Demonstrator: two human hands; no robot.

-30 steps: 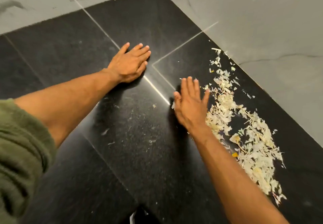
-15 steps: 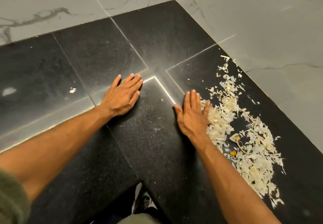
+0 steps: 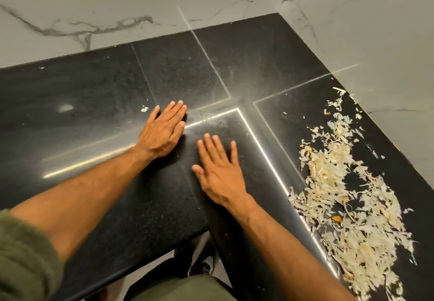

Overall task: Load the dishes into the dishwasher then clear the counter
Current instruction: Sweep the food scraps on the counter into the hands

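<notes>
A black stone counter [image 3: 98, 103] fills an L-shaped corner under marble walls. A wide pile of pale vegetable peelings [image 3: 347, 197] lies along its right arm, close to the wall. My left hand [image 3: 162, 131] lies flat on the counter with straight fingers, near the inner corner seam. My right hand [image 3: 218, 169] is also flat and spread, palm down, well left of the peelings and apart from them. Neither hand holds anything. A single small white scrap [image 3: 144, 108] sits just left of my left fingertips.
Marble walls [image 3: 375, 42] close the counter at the back and right. Bright seam lines [image 3: 211, 117] cross the dark stone. The counter's front edge [image 3: 150, 260] runs below my forearms, with the floor and a shoe [image 3: 206, 265] visible beneath.
My right hand has drawn left, away from the peelings it was touching. My left hand has slid back toward me and closer to the right hand. The view has tilted up, showing more wall.
</notes>
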